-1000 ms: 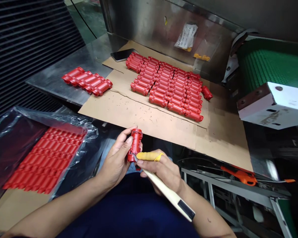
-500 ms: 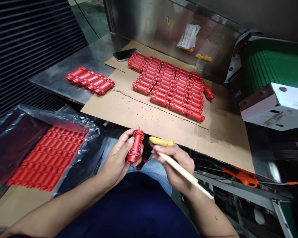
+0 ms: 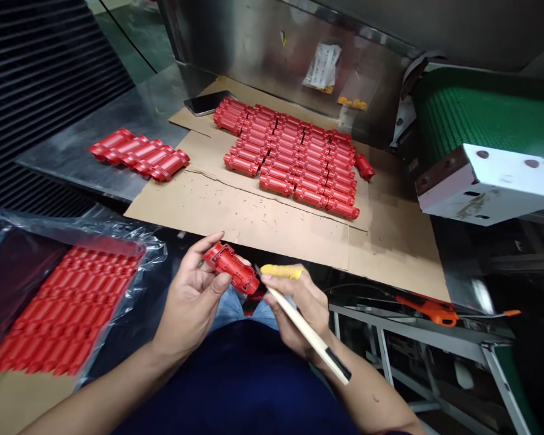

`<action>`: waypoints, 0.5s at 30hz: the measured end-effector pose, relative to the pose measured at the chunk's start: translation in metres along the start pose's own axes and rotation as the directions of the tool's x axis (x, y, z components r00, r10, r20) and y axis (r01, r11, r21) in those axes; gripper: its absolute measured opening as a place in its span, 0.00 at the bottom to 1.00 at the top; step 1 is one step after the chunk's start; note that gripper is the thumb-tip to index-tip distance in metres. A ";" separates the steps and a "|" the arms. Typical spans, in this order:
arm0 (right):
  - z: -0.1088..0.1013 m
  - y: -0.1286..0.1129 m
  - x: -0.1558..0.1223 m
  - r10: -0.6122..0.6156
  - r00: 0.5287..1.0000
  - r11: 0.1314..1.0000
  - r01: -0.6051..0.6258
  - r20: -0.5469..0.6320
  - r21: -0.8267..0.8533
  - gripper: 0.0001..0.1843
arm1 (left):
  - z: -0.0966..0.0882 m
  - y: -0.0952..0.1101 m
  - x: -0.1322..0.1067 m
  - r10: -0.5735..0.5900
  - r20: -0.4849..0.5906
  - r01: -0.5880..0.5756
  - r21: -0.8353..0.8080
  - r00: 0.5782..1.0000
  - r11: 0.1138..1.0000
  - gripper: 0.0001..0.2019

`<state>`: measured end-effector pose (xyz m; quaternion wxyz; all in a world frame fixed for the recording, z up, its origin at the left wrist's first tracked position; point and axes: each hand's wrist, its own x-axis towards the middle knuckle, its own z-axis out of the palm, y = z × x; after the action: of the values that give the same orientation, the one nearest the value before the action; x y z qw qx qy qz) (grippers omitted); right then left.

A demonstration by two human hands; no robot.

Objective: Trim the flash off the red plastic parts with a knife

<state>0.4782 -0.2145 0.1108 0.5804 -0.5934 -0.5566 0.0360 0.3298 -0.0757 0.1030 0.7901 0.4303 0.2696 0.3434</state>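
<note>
My left hand [image 3: 188,296] is closed around a red plastic cylindrical part [image 3: 232,267], which lies tilted with its open, recessed side facing up. In my right hand [image 3: 301,308] is a slim knife with a cream handle [image 3: 306,329] and a black patch near its rear end, held like a pen. A yellow finger cover [image 3: 281,271] sits on the right index finger. The knife's dark tip is at the right end of the red part; whether it touches cannot be told.
Rows of red parts [image 3: 294,151] lie on cardboard [image 3: 199,202] scattered with shavings. More stand left [image 3: 138,154] and in a plastic-lined box [image 3: 63,308]. A phone [image 3: 208,103] lies behind. At right are a green conveyor belt [image 3: 476,115] and an orange-handled tool [image 3: 428,311].
My left hand has turned the red part from nearly upright to slanting down rightward. The knife has come closer to its end. The whole view has shifted slightly.
</note>
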 end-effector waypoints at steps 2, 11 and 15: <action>-0.001 -0.003 0.001 -0.051 0.998 0.999 0.051 0.025 0.019 0.19 | -0.002 -0.001 -0.001 0.036 0.000 -0.036 -0.004 0.999 0.999 0.26; 0.001 -0.002 0.006 -0.144 0.990 0.989 0.144 -0.002 0.023 0.20 | -0.002 0.001 -0.004 0.059 0.020 -0.059 0.012 0.998 0.998 0.23; 0.002 -0.003 0.008 -0.145 0.989 0.989 0.145 -0.002 0.030 0.21 | -0.001 0.003 -0.006 0.045 0.024 -0.046 0.039 0.999 0.998 0.23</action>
<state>0.4783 -0.2085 0.1172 0.5902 -0.5426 -0.5977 0.0021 0.3243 -0.0781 0.1059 0.7766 0.4556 0.2574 0.3509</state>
